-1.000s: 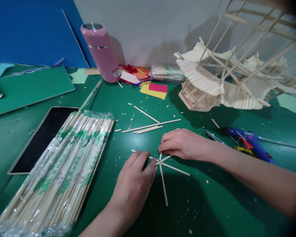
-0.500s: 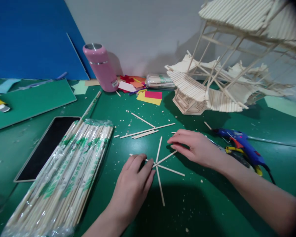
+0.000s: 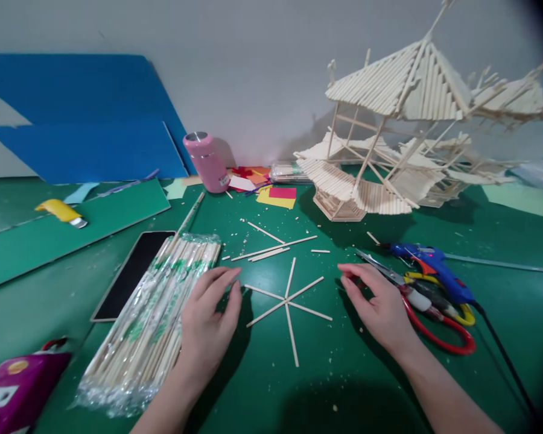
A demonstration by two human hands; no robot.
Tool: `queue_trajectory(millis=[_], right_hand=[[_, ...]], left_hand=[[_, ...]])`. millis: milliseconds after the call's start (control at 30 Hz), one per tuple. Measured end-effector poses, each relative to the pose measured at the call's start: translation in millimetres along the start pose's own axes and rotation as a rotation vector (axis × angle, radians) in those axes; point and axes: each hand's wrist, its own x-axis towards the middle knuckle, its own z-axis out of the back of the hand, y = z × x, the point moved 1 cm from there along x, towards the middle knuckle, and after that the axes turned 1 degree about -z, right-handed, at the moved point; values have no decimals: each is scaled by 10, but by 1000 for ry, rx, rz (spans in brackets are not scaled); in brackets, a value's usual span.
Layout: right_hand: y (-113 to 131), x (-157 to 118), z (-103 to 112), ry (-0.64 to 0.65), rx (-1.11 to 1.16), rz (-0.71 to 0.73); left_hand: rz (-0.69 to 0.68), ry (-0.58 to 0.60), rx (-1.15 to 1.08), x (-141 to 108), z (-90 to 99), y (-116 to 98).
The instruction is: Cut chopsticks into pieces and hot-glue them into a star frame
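Head view — empty hands [image 3: 212,319] loosely open, flanking stick star [image 3: 286,301], bare tabletop [image 3: 262,386] nearest.

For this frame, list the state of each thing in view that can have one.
left hand: empty, fingers parted
right hand: empty, fingers parted
stick star: flat, six arms spread
stick pack: wrapped in clear plastic
dark slab: partly covered by the pack
glue gun: on its side, red light showing
scissors: lying flat, blade opening unclear
pink bottle: standing, lid state unclear
stick model: standing, roofs attached
yellow cutter: lying down
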Motion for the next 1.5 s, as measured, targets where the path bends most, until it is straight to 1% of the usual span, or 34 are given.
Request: queue_trajectory(millis=[67, 133, 267, 333, 433, 600, 700, 800, 867, 1033, 1200, 1500], right_hand=[[-13, -18, -21, 26, 9, 8], [-20, -26, -39, 45, 16, 17], [-24, -35, -58, 65, 11, 24], [-12, -30, -62, 80, 3, 27], [31, 16, -85, 133, -42, 43], [116, 214, -222, 201, -137, 93], [143, 344, -335, 230, -186, 108], [149, 424, -424, 259, -228, 107], [144, 448, -458, 274, -247, 100], [127, 465, -477, 308, -265, 78], [124, 485, -487, 341, -271, 64], [117, 491, -486, 354, -286, 77]], left_hand=[[18, -21, 10, 6, 81, 5], [31, -7, 12, -32, 144, 15], [49, 145, 32, -179, 170, 53], [61, 211, 57, -233, 148, 72], [54, 264, 93, -247, 103, 89], [-36, 272, 113, -223, -24, 86], [-56, 266, 122, -282, -126, 64], [-71, 292, 154, -368, -205, 19], [-111, 311, 177, -406, -233, -23], [-204, 409, 190, -397, -263, -126], [-207, 427, 149, -371, -300, -165], [-223, 441, 140, -417, -357, -114]])
